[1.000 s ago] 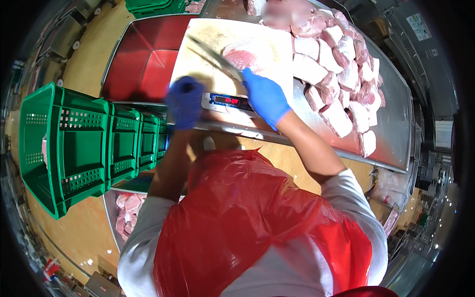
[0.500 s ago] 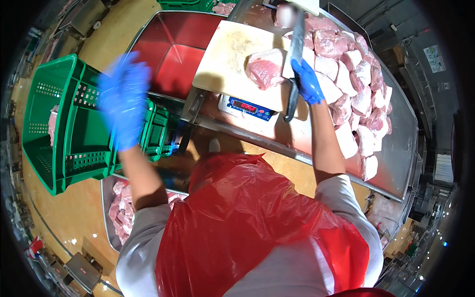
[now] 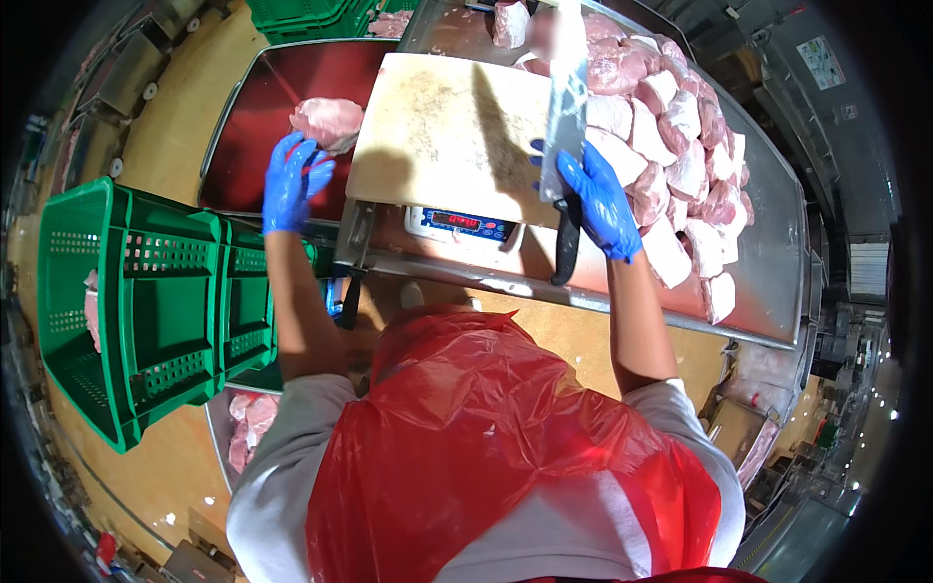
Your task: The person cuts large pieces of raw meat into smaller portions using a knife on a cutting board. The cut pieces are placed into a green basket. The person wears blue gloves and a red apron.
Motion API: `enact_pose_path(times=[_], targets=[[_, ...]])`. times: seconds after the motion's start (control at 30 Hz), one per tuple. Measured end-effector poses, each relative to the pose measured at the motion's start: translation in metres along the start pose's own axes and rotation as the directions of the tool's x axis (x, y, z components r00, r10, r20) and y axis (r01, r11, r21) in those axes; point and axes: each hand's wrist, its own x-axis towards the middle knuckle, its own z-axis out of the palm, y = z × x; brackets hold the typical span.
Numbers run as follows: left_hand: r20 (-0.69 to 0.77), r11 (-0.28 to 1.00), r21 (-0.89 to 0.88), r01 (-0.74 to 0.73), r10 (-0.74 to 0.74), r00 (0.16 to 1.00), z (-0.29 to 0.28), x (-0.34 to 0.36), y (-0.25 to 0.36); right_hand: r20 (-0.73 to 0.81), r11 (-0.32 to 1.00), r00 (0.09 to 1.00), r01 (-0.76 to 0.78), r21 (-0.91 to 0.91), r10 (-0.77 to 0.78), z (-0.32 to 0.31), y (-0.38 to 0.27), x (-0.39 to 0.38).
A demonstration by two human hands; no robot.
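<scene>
My left hand (image 3: 294,180), in a blue glove, has its fingers spread over a red-lined metal bin (image 3: 233,146). Just beyond its fingertips is a pink piece of meat (image 3: 328,123); whether they touch I cannot tell. A large knife (image 3: 567,112) stands blade away from me in my blue-gloved right hand (image 3: 604,209). That hand closes about the knife where blade meets black handle, some fingers showing past the blade's left side. Left of the knife lies a stained, pale cutting board (image 3: 437,126), above a scale with a red display (image 3: 459,223).
Many raw meat pieces (image 3: 671,146) are heaped on the steel table (image 3: 768,262) at my right. Green perforated crates (image 3: 117,321) stand on the left, with a tub of meat (image 3: 251,423) below them. Another black handle (image 3: 351,301) hangs by the table's near left corner.
The meat piece has left the cutting board, and one is now over the red-lined bin. My left hand has moved from above the green crates to that bin. The knife stays in my right hand.
</scene>
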Motion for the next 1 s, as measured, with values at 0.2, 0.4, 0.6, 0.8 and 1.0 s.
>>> enact_pose_path(times=[0.2,0.4,0.6,0.8,1.0], targets=[[0.163,0.737,0.564,-0.372,0.342,0.925,0.000,0.038,0.091,-0.290,0.994,0.954,-0.051,0.093,0.076,-0.058,0.032,-0.058],[0.367,0.460,0.436,-0.774,0.694,0.619,0.156,-0.023,0.133,-0.597,0.976,0.797,0.048,0.213,0.090,-0.104,0.062,-0.166],[0.919,0.525,0.005,-0.851,0.333,0.211,0.348,-0.146,-0.029,-0.841,0.963,0.507,0.071,0.261,0.191,-0.116,0.125,-0.291],[0.959,0.072,0.082,-0.994,-0.276,0.059,0.446,-0.161,-0.223,-0.913,0.943,0.272,0.049,0.328,0.304,-0.102,0.164,-0.362],[0.895,0.017,-0.039,-0.999,-0.443,-0.042,0.533,-0.118,-0.346,-0.915,0.913,0.084,0.076,0.400,0.394,-0.096,0.237,-0.412]])
